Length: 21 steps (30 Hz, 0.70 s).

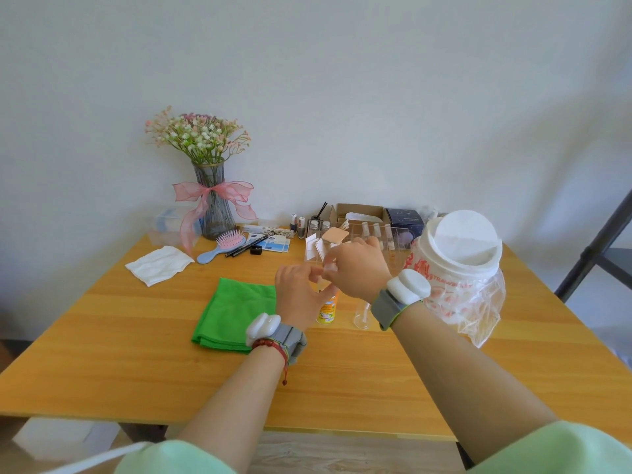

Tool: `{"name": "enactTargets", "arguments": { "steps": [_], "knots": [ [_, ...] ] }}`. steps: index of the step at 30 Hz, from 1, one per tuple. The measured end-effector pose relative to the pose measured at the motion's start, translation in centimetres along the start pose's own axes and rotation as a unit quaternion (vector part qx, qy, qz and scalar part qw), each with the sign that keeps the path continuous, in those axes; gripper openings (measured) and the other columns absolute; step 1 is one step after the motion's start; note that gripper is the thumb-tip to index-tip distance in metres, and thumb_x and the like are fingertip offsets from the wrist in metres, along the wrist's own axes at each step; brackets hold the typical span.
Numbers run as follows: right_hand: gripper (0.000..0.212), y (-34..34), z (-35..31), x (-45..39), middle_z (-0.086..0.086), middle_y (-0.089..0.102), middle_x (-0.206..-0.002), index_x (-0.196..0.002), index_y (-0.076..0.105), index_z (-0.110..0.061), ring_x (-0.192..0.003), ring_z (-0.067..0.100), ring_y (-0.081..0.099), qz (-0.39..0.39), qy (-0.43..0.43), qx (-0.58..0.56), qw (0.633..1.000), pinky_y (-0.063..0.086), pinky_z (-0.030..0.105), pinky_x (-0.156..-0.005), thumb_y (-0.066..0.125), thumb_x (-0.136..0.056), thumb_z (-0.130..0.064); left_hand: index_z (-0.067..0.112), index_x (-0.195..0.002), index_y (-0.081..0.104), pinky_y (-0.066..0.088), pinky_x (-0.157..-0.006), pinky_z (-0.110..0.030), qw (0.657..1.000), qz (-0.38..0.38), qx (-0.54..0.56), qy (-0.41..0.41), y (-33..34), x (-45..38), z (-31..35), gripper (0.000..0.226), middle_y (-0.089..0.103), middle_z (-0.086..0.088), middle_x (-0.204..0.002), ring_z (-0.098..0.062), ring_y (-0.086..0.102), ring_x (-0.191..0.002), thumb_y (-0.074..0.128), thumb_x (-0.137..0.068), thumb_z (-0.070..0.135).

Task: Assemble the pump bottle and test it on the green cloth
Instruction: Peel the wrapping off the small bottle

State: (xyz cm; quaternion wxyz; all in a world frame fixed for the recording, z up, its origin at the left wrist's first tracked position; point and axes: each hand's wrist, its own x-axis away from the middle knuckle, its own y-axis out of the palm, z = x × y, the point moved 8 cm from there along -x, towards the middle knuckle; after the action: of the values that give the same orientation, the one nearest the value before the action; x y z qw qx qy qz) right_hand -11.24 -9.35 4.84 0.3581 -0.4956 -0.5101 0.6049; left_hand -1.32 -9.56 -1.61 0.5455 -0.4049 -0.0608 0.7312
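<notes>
Your left hand (301, 295) is wrapped around the upper body of the yellow pump bottle (328, 309), which stands upright on the wooden table (136, 354), just right of the green cloth (239, 309). Only the lower part of the bottle, with its printed label, shows below your fingers. Your right hand (359, 268) is above the bottle top, its fingertips pinched on a small pale part (330, 267); whether this is the pump head cannot be told, as the hands hide the neck. The green cloth lies folded and flat, touching nothing but the table. A clear cap (363, 314) stands on the table just right of the bottle, under your right wrist. Behind the hands sits a clear organiser (393, 241). A white tub in a plastic bag (461, 254) stands to the right.
</notes>
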Motion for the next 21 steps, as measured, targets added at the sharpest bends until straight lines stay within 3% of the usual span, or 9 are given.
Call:
{"name": "enactTargets", "arguments": {
  "steps": [10, 13, 16, 18, 21],
  "knots": [
    [0.029, -0.32, -0.45, 0.6, -0.001, 0.062, -0.109, -0.114, 0.062, -0.037, -0.11, 0.024, 0.05, -0.057, -0.085, -0.001, 0.995, 0.03, 0.041, -0.098, 0.052, -0.091, -0.024, 0.018, -0.086, 0.062, 0.032, -0.098, -0.038, 1.0, -0.006, -0.008, -0.008, -0.02, -0.06, -0.07, 0.034, 0.063, 0.003, -0.077, -0.013, 0.045, -0.086, 0.072, -0.07, 0.047],
    [0.036, -0.37, -0.31, 0.65, -0.001, 0.062, -0.114, -0.122, 0.058, -0.034, -0.112, 0.024, 0.052, -0.034, -0.06, -0.018, 0.997, 0.031, 0.043, -0.1, 0.054, -0.087, -0.043, 0.018, -0.088, 0.065, 0.034, -0.097, -0.039, 1.0, -0.003, -0.011, -0.005, -0.11, -0.04, 0.02, 0.031, 0.065, 0.003, -0.079, -0.016, 0.049, -0.088, 0.074, -0.069, 0.041],
    [0.043, -0.31, -0.24, 0.33, -0.002, 0.067, -0.108, -0.112, 0.065, -0.026, -0.108, 0.024, 0.055, -0.025, -0.04, 0.015, 0.999, 0.031, 0.042, -0.097, 0.054, -0.085, -0.058, 0.02, -0.089, 0.065, 0.032, -0.096, -0.036, 1.0, -0.001, -0.007, -0.006, -0.17, -0.01, 0.06, 0.032, 0.063, 0.005, -0.079, -0.014, 0.046, -0.087, 0.074, -0.068, 0.042],
    [0.033, -0.51, -0.51, 0.22, 0.0, 0.069, -0.102, -0.104, 0.07, -0.025, -0.106, 0.025, 0.055, -0.017, -0.047, 0.031, 0.998, 0.031, 0.041, -0.096, 0.055, -0.087, -0.05, 0.021, -0.088, 0.064, 0.031, -0.094, -0.034, 1.0, -0.004, -0.006, -0.004, -0.14, -0.03, 0.19, 0.032, 0.063, 0.006, -0.077, -0.011, 0.043, -0.085, 0.073, -0.068, 0.045],
    [0.025, -0.82, -0.87, 0.25, -0.001, 0.068, -0.105, -0.108, 0.07, -0.028, -0.109, 0.024, 0.053, -0.026, -0.065, 0.018, 0.997, 0.03, 0.04, -0.098, 0.058, -0.088, -0.038, 0.021, -0.086, 0.063, 0.032, -0.092, -0.034, 1.0, -0.005, -0.014, -0.002, -0.23, 0.01, 0.33, 0.032, 0.062, 0.006, -0.076, -0.014, 0.048, -0.086, 0.072, -0.069, 0.046]
  ]
}}
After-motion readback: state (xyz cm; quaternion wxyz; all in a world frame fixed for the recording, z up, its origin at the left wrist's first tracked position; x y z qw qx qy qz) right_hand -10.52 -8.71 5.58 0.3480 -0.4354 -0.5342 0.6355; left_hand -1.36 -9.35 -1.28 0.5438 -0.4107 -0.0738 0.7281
